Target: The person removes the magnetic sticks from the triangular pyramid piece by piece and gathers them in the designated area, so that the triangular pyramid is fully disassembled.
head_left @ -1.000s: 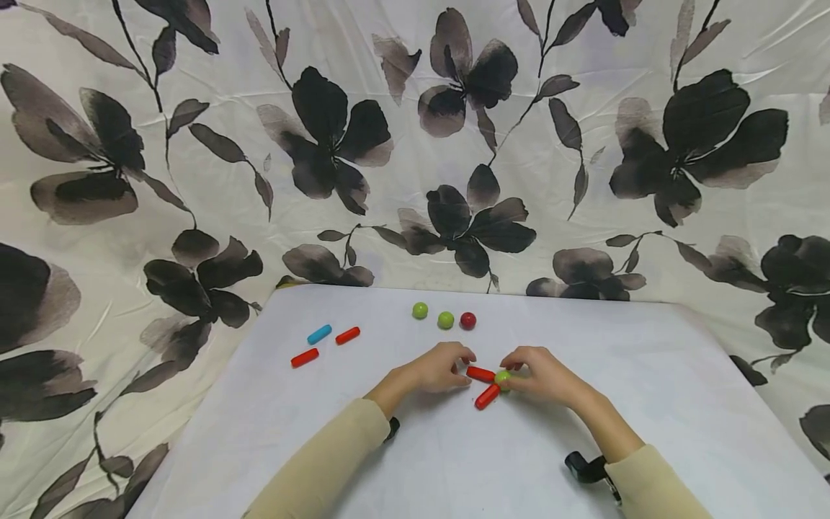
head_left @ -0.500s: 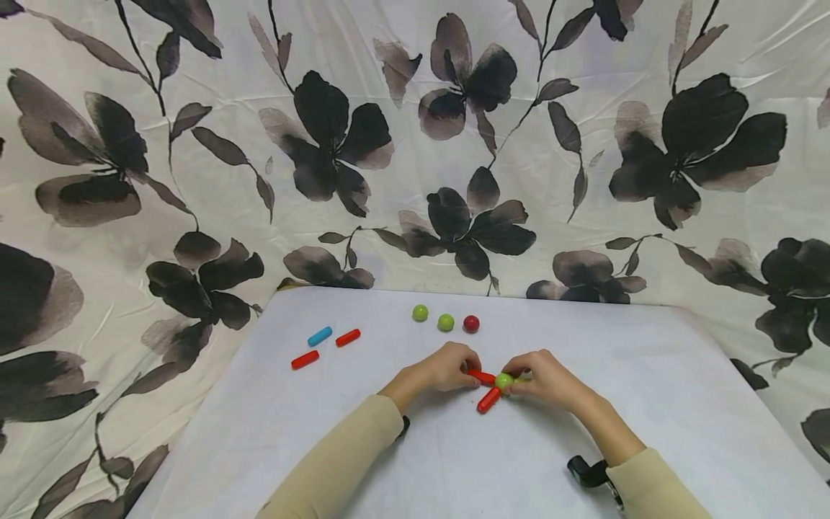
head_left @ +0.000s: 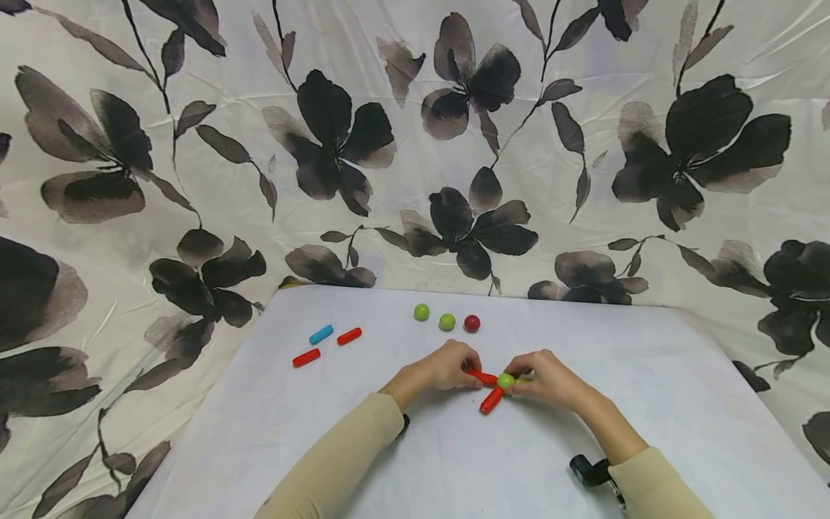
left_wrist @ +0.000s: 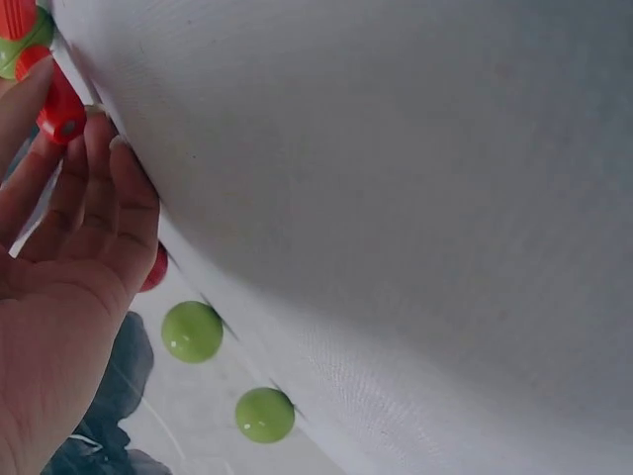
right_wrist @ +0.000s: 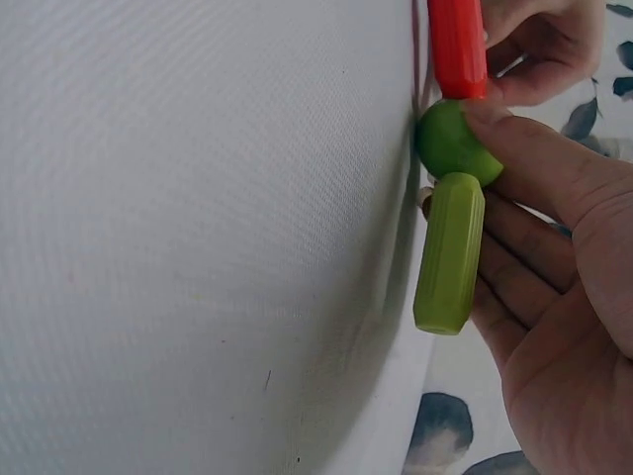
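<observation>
In the head view, my left hand [head_left: 447, 365] pinches the outer end of a red rod [head_left: 483, 377] between thumb and fingers. The rod's other end meets a green ball [head_left: 506, 381], which my right hand [head_left: 543, 376] pinches from the right. A second red rod [head_left: 491, 401] runs from the ball toward me. In the right wrist view, a yellow-green rod [right_wrist: 450, 252] touches the ball by my right palm. The left wrist view shows the pinched red rod [left_wrist: 65, 114] in my left fingers, its bare end showing a grey disc.
Two green balls [head_left: 421, 312] and a dark red ball [head_left: 472, 324] lie near the table's far edge. To the left rest a blue rod [head_left: 320, 334] and two loose red rods [head_left: 306, 358]. A flower-printed cloth [head_left: 476, 144] hangs behind the white table [head_left: 259, 440].
My left hand has moved right and closed on the red rod's end, which earlier lay between its parted fingers. My right hand keeps its hold on the green ball; the joined pieces shifted slightly.
</observation>
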